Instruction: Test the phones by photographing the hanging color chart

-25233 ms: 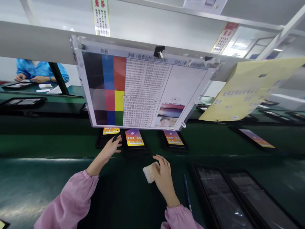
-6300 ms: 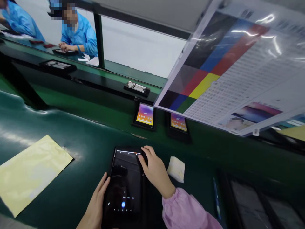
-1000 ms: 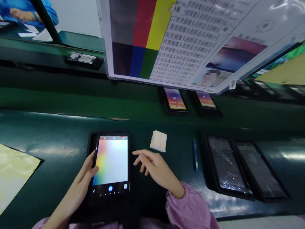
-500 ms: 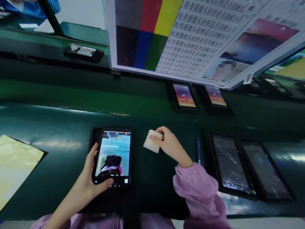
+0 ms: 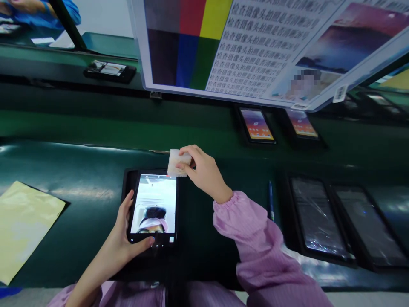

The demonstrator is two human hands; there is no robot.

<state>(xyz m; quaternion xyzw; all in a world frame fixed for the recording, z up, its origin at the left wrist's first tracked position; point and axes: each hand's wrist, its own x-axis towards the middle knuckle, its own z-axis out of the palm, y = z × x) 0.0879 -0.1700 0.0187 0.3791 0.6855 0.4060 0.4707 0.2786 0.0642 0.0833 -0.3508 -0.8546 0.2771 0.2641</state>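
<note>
My left hand (image 5: 118, 236) grips a smartphone (image 5: 153, 209) from below, its thumb on the lower edge of the screen. The phone sits in a black holder and shows a camera preview of a person's head. My right hand (image 5: 204, 168) pinches a folded white cloth pad (image 5: 177, 163) between thumb and fingers. The pad hangs just over the phone's top right corner, and I cannot tell whether it touches the glass.
A colour and text test chart (image 5: 223, 51) hangs above the green belt. Two lit phones (image 5: 256, 124) stand beyond it. To the right lie a blue pen (image 5: 271, 200) and film-covered black trays (image 5: 319, 217). A yellow sheet (image 5: 27, 228) lies left; a co-worker's blue sleeve (image 5: 67, 10) shows far left.
My right hand has lifted the white pad off the belt and carried it left to the phone's top corner. The phone's screen has gone from a colour gradient to a camera preview.
</note>
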